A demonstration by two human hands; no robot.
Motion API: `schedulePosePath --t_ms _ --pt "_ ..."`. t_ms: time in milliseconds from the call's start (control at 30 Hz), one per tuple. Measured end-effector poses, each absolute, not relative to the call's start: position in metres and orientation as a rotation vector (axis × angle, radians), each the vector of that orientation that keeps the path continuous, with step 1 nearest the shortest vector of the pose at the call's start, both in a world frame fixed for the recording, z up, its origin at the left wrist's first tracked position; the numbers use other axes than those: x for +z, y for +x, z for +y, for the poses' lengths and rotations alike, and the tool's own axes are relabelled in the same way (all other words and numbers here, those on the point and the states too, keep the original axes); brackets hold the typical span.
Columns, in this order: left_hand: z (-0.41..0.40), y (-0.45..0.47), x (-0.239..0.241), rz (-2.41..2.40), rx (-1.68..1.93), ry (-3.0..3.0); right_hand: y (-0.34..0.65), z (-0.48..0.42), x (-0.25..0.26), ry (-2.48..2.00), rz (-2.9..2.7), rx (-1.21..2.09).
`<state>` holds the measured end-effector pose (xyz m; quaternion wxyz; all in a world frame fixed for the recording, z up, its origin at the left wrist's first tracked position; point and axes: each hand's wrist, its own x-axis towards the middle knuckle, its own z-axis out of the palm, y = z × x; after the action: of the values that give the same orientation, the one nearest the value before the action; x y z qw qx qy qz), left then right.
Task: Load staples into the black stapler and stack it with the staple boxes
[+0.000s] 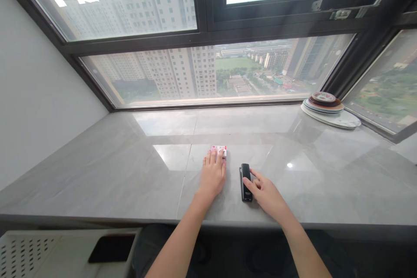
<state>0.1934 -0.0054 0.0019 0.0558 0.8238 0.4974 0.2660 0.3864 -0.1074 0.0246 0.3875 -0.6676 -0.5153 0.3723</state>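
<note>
A black stapler (246, 184) lies on the grey stone-look sill, its length pointing toward the window. My right hand (264, 191) is at its right side, thumb on top of it and index finger reaching along its edge; the other fingers are curled. To the left, my left hand (213, 173) rests palm down with fingers stretched out. Its fingertips lie over a small pink and white box (219, 149), covering part of it. What the box holds cannot be seen.
Stacked plates (325, 102) stand in the far right corner, against the dark window frame (202, 37). Below the sill's front edge at left is a white surface with holes (26, 252), with a dark flat phone-like object (111, 248) on it. A white wall (39, 87) bounds the left.
</note>
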Motion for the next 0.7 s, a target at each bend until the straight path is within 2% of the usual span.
schedulePosePath --t_ms 233,533,700 --pt "-0.052 0.17 0.004 1.525 0.841 2.496 0.357 -0.087 0.02 -1.597 -1.219 1.176" --pt "-0.052 0.081 0.002 1.629 0.846 2.485 0.282 -0.05 0.026 -1.058 -1.428 1.654" --pt "-0.016 0.021 -0.005 1.699 0.829 2.509 0.236 -0.02 0.024 -1.028 -1.768 1.458"
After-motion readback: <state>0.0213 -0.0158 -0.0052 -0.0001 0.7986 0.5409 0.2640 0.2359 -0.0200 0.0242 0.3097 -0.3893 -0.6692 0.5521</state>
